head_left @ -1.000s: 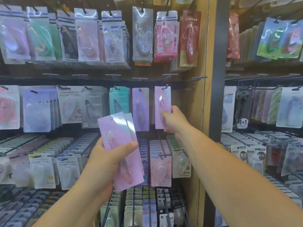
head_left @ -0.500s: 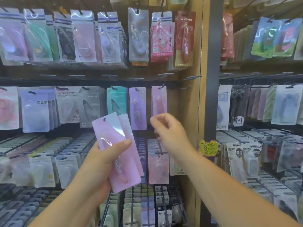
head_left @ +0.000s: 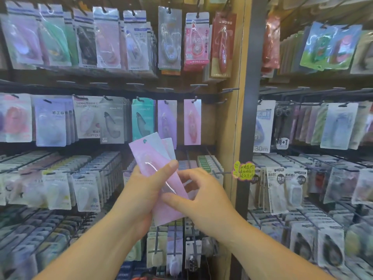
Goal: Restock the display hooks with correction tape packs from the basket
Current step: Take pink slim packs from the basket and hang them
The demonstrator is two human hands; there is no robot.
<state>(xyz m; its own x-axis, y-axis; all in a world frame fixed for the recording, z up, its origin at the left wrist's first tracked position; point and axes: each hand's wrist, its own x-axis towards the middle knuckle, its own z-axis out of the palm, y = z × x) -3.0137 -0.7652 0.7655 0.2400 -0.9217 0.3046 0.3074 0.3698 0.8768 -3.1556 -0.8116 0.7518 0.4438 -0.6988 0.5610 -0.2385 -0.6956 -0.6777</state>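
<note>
The left hand (head_left: pixel 141 195) grips the pink packs (head_left: pixel 155 158), a small fan of them. Its thumb is laid across the front card and its fingers are wrapped behind, so the fan stands tilted, tops leaning away to the left. The forearm rises from the lower left with the palm turned inward.

The right hand (head_left: pixel 205 199) meets the same fan from the other side. Its thumb tip is on the lower face of the front card and its curled index finger is at the card's right edge, a pinch. The remaining fingers are tucked behind, out of sight. That forearm slants in from the lower right, wrist bent toward the left hand.

Above the grip and slightly right, a hung pink pack (head_left: pixel 192 122) dangles on a hook (head_left: pixel 194 100). A purple pack (head_left: pixel 167 122) hangs directly above the fan and a teal pack (head_left: pixel 142 120) up to the left. Right of the hands, beyond the knuckles, a yellow label (head_left: pixel 243 170) sticks out from the wooden post (head_left: pixel 232 118).
</note>
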